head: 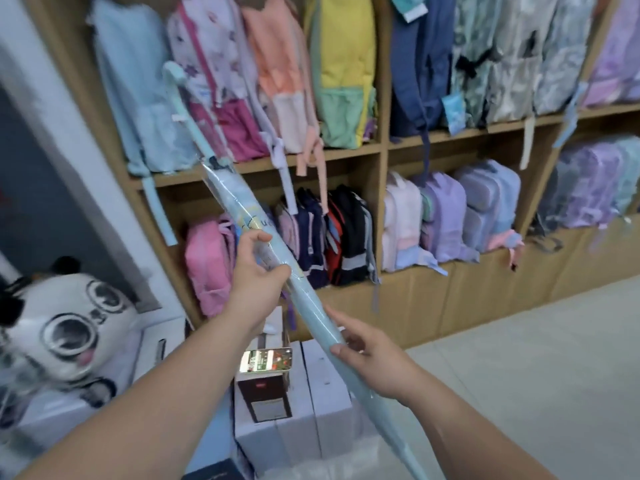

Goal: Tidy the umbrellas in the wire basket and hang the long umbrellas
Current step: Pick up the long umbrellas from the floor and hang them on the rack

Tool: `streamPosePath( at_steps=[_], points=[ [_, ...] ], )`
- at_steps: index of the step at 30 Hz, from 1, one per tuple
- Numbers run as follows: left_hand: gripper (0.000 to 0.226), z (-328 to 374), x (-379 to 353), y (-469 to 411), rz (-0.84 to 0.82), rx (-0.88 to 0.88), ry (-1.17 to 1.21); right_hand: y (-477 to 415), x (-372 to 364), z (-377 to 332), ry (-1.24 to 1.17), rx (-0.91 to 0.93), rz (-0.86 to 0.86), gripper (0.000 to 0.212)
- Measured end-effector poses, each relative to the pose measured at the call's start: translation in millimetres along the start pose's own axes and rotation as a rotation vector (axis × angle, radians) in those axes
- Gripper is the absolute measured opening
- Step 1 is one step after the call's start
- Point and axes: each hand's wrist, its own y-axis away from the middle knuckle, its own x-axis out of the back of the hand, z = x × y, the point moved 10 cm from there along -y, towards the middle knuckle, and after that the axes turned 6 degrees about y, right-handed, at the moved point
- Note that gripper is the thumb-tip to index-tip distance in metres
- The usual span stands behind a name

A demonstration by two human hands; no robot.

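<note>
A long pale-blue umbrella (pixel 242 209) in a clear plastic sleeve runs diagonally from its curved handle at the upper left down to its tip at the bottom right. My left hand (pixel 258 271) grips it around the middle, where a cartoon print shows. Lower down the canopy, my right hand (pixel 367 358) wraps around it from the right side. The wire basket is not in view, and no hanging rail shows.
Wooden shelves (pixel 381 150) packed with pastel backpacks fill the wall ahead. A panda plush (pixel 69 323) sits at the left. Below my hands stand white cartons (pixel 311 427) with a lit phone (pixel 266 360) on a small box. Grey floor lies to the right.
</note>
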Motion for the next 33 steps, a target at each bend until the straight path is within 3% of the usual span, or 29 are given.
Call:
streamPosePath(
  at_steps=[11,17,25,28,33],
  points=[
    [0.057,103.6,219.9,-6.9,-0.073,-0.253,0.007,-41.5,-189.1,-184.2,0.039,0.195,-0.129,0.087],
    [0.094,145.0,342.7,-11.5,-0.072,-0.283,0.118,-88.0,-274.2,-290.0,0.018,0.336,-0.051,0.092],
    [0.087,151.6,438.9,-18.9,-0.065,-0.314,-0.052,-162.5,-323.0,-389.6,-0.028,0.466,0.023,0.093],
    [0.084,161.8,471.2,-42.8,0.042,-0.346,-0.102,-194.4,-321.3,-426.7,-0.096,0.553,0.06,0.094],
    [0.082,190.0,499.9,-106.1,0.015,-0.382,-0.173,-262.8,-320.7,-476.7,-0.048,0.656,0.084,0.093]
  ],
)
